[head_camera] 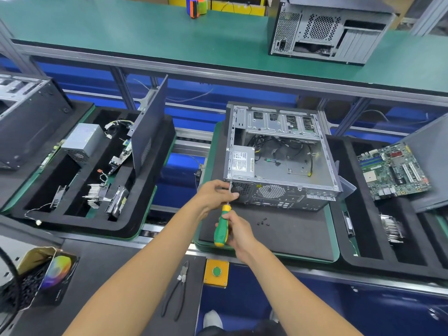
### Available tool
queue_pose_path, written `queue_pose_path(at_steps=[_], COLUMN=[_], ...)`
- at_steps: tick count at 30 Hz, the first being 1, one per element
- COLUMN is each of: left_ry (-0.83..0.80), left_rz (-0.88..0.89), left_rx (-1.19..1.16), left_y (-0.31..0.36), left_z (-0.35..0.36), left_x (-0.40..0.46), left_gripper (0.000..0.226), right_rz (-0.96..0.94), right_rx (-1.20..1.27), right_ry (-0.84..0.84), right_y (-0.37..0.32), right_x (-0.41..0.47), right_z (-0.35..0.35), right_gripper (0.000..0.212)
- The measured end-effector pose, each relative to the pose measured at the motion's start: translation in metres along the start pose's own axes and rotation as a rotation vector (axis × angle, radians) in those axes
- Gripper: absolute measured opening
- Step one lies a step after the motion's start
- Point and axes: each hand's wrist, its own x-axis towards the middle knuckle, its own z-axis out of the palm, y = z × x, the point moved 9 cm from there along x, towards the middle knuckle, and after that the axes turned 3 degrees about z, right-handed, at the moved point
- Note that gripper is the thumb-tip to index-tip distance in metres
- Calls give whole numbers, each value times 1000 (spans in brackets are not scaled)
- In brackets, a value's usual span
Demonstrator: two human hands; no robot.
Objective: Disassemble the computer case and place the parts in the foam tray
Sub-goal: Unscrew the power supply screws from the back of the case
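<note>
While the open computer case point(278, 156) lies on its side on a dark mat point(278, 234), between two foam trays point(135, 214), the right hand point(238, 232) grasps a green-and-yellow screwdriver point(221, 226). At the case's rear corner, the left hand point(214, 192) pinches its shaft. Loose screws point(263, 221) lie nearby.

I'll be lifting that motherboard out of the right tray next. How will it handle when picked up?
The motherboard is probably stiff and light for its size, being a thin flat board. It looks fragile: exposed slots, chips and connectors cover its face, so holding it by the edges seems wise. It lies tilted across the foam tray, so a push may make it slide or rock.
</note>
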Motion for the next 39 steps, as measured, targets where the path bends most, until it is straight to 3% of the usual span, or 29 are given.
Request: queue_pose_path(at_steps=[6,11,15,23,26,30,34,36,39], left_ry=[17,28,35,31,58,45,17,2,-5], left_rz=[-19,-27,-15,23,33,9,-14,-17,-13], left_rx=[-174,-226,-237,-226,-229,-239,-253,-250,-230], left_y=[0,-3,-3,-2,-1,-2,-3,-3,-2], left_z=[5,6,7,15,14,13,14,15,17], left_x=[0,3,4,2,4,7,9,10,10], left_gripper=[43,38,37,41,39,33,30,28,27], right_rz=[49,67,26,-46,-40,25,75,57,-8], right_rx=[-9,26,87,-8,13,135,84,66,-56], right_ry=[-42,-196,-238,2,-11,-203,-358,-326,-132], right_y=[2,6,3,-2,-3,-1,6,6,-2], right_x=[-5,-7,-3,5,3,-7,-16,-14,-7], right_z=[-2,3,5,-10,-7,5,10,8,-2], right_gripper=[13,44,50,12,8,34,53,50,35])
